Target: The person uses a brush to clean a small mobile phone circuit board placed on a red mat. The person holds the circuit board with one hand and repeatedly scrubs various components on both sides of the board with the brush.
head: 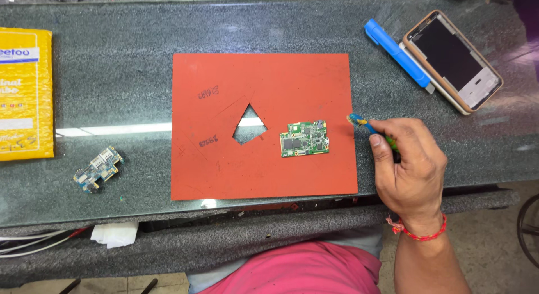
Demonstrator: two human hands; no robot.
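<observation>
My right hand (410, 167) grips a small blue and green brush (365, 125) by its handle. The bristle end points left, just past the right edge of the red mat (224, 159). A green circuit board (304, 139) lies flat on the mat, a short way left of the brush tip and apart from it. The mat has a triangular hole (249, 125) near its middle. My left hand is out of view.
A blue circuit board (98, 169) lies at the left on the grey counter (112, 75). A yellow padded envelope (25, 92) sits at the far left. At the back right are a blue tool (396, 52) and a phone frame (453, 61).
</observation>
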